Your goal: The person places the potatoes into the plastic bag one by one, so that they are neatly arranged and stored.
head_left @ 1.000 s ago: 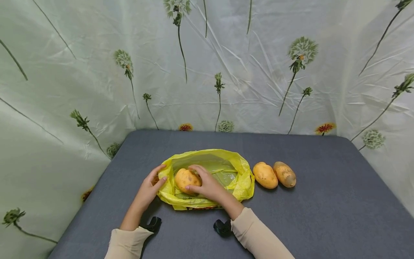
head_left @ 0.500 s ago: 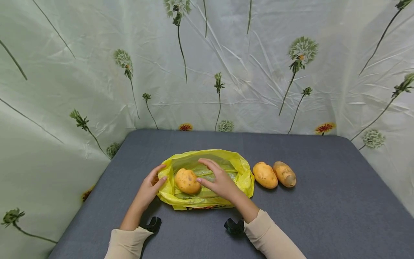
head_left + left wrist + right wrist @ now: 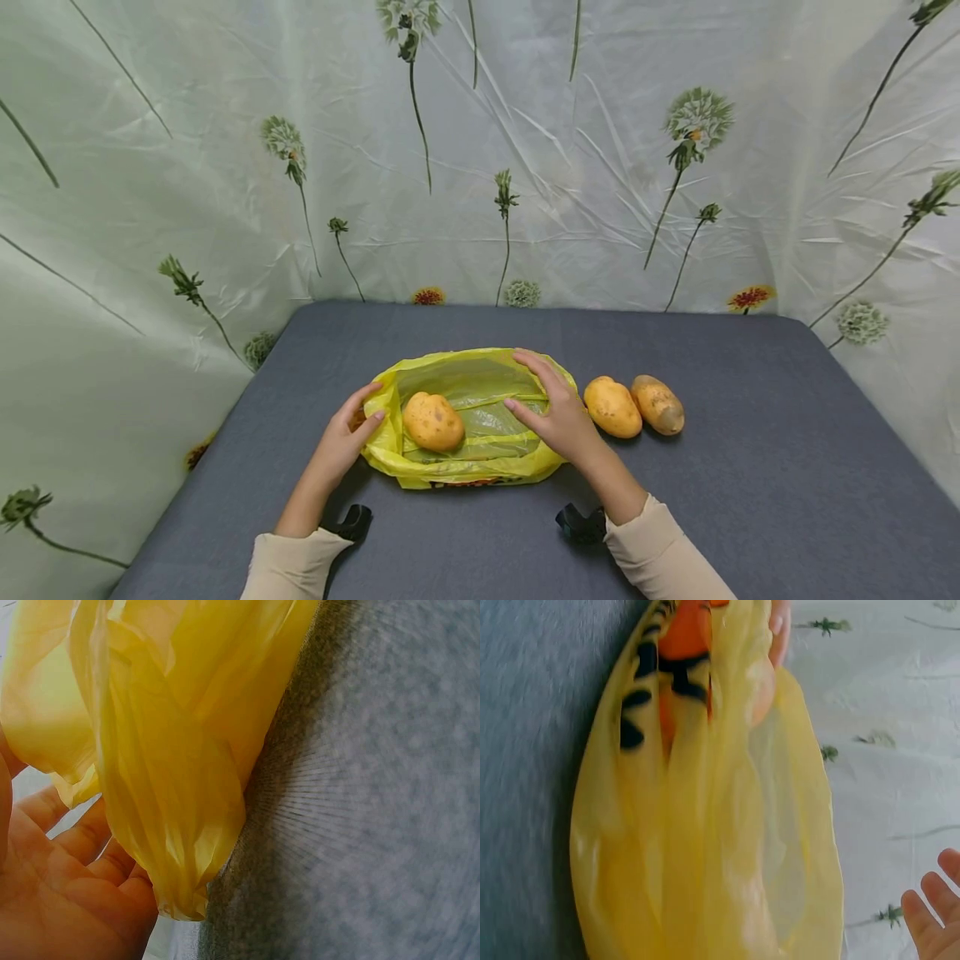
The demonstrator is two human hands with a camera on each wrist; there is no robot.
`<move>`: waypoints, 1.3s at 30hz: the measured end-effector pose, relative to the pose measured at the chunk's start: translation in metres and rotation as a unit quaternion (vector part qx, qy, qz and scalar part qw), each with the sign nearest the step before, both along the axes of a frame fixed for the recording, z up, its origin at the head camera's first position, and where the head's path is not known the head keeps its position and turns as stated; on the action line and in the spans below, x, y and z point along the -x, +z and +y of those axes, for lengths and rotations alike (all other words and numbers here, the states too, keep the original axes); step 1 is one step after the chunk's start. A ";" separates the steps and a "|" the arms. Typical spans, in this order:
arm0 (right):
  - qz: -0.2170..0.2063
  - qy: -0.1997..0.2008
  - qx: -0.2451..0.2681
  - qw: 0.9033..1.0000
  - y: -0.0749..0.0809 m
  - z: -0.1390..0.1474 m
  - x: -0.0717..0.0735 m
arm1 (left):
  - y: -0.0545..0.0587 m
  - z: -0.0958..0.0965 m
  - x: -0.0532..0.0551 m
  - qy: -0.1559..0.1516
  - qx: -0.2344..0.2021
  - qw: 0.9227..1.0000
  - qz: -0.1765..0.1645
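One potato [image 3: 432, 422] already lies inside the yellow bag [image 3: 480, 462] on the grey table [image 3: 750, 500]; two potatoes [image 3: 612, 407] [image 3: 657, 404] wait just beside the bag's right end, touching each other, so by my reading about a third of the loading is done. The left hand [image 3: 347, 433] pinches the bag's left rim and holds the mouth wide. The right hand [image 3: 558, 412] hovers over the bag's right edge, fingers spread and empty, near the closer potato. A second ago that hand rested on the potato in the bag; it has since let go and swung right toward the two outside.
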State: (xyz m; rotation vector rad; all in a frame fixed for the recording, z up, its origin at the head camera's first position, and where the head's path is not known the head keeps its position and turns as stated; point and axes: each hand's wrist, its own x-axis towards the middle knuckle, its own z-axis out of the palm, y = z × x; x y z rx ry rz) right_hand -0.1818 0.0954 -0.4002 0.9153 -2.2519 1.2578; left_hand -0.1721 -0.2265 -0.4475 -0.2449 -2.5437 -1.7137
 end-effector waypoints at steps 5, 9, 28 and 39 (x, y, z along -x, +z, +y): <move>0.016 -0.033 0.005 0.999 -0.001 0.018 0.001 | -0.001 0.000 0.000 -0.001 -0.003 1.000 0.001; 0.027 -0.061 0.001 0.998 -0.002 0.033 0.001 | -0.001 0.000 0.000 0.003 -0.002 1.000 -0.004; 0.028 -0.179 0.001 0.983 -0.021 0.100 -0.005 | -0.003 -0.001 0.001 0.003 -0.003 1.000 -0.011; 0.001 -0.238 0.012 0.971 -0.031 0.131 -0.010 | 0.002 0.001 0.000 0.004 -0.012 1.000 -0.019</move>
